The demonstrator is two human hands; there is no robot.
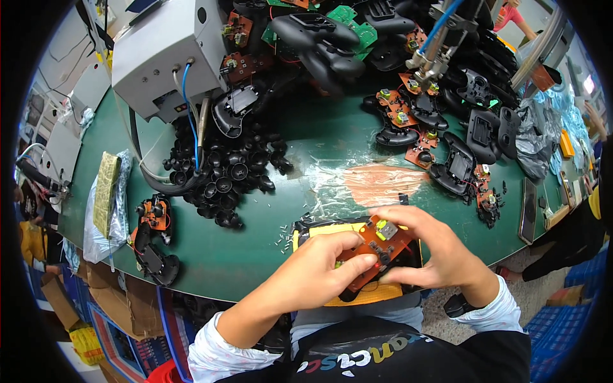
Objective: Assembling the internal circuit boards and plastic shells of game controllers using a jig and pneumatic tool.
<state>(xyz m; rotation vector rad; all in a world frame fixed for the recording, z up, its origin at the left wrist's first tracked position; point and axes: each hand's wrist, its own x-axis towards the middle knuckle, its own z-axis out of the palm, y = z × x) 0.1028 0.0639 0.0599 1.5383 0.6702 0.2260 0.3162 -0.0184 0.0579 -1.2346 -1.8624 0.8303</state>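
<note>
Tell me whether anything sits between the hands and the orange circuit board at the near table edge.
Nothing visible does. Both the left hand and the right hand already grip the orange circuit board directly, over the yellow pad. The pile of black thumbstick caps lies farther back, clear of them.

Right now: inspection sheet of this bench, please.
Surface: green bench top, a taped patch mid-bench.
Job's things: orange circuit board held over a black and yellow fixture.
Clutter: pile of black thumbstick caps; black controller shells; half-built controller at left edge.
Grippers: left hand and right hand both grip the board.
Cables: blue and grey leads from a grey machine box.
Surroundings: cardboard boxes under the bench.
</note>
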